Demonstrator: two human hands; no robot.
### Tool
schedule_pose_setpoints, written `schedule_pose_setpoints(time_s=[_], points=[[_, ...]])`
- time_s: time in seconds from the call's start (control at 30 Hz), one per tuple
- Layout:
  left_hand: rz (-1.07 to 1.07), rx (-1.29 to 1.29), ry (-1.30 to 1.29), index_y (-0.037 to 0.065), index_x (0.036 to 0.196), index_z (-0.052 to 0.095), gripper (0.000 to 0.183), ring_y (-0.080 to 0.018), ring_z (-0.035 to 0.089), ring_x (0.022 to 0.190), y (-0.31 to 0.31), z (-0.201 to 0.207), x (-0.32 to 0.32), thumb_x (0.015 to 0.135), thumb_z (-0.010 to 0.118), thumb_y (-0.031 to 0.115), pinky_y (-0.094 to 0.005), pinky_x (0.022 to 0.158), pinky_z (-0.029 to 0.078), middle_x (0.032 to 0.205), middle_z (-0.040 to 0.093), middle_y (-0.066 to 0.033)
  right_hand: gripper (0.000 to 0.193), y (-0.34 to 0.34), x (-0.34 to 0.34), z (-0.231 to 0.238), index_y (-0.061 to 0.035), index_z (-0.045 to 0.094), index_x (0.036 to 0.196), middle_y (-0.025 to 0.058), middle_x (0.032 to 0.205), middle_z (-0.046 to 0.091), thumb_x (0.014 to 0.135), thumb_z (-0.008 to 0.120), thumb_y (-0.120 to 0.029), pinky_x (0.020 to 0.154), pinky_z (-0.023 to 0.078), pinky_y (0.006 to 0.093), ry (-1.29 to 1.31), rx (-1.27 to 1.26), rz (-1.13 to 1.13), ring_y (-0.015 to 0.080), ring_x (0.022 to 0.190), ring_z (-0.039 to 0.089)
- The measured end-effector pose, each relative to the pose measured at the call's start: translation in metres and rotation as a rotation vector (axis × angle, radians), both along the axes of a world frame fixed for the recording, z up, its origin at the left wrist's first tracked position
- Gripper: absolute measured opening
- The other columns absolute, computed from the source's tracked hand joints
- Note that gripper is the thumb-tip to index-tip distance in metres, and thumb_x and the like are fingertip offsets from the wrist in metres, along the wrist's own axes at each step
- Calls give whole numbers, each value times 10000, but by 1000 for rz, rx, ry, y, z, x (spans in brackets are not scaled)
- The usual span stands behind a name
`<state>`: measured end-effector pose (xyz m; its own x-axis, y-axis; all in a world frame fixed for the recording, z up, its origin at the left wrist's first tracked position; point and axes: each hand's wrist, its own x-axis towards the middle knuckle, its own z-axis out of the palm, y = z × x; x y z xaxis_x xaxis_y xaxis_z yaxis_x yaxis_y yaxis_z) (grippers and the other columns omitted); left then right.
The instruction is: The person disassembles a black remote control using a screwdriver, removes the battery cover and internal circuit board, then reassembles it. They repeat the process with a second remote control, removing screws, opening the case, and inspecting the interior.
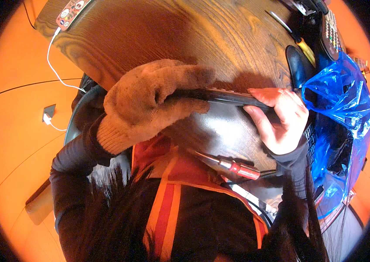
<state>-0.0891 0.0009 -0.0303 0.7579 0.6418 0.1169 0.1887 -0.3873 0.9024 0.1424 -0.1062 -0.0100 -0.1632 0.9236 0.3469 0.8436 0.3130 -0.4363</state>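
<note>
Head view: wooden table (158, 35) across upper frame. Centre: slim dark object (228, 98), edge-on, clamped between gloved left hand (145, 98) fingers and thumb; bare right hand (284, 117) fingertips pinch its right end. Risk: bulky glove could let it slip.

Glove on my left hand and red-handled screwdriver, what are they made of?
The glove looks like knitted yarn, matte and fuzzy with a ribbed cuff. The screwdriver seems glossy plastic at the handle, metal at the shaft, both catching highlights.
</note>
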Motion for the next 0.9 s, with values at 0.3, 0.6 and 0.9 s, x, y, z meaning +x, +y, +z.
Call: schedule_pose_setpoints(time_s=[0.3, 0.6, 0.9], points=[[53, 263, 124, 59, 1116, 635, 478, -289, 629, 890, -3, 5, -12, 672, 789, 149, -367, 801, 502, 979, 647, -132, 209, -4, 7, 1, -35, 678, 828, 78, 808, 699, 713, 777, -179, 643, 484, 311, 31, 43, -10, 216, 717, 668], [-19, -643, -738, 52, 1245, 518, 506, -212, 564, 1084, 2, 14, 57, 776, 671, 165, -368, 943, 452, 1202, 572, -109, 194, 12, -5, 39, 49, 658, 958, 182, 963, 683, 775, 701, -1, 750, 520, 321, 644, -58, 8, 257, 836, 669], [-151, -1058, -896, 32, 1326, 422, 476, -324, 526, 1169, 44, 33, 91, 976, 458, 352, -517, 1026, 398, 1263, 539, -183, 349, 13, 45, -4, 2, 573, 1153, 206, 1055, 615, 814, 613, -75, 835, 495, 388, -283, 60, -513, 362, 941, 597]])
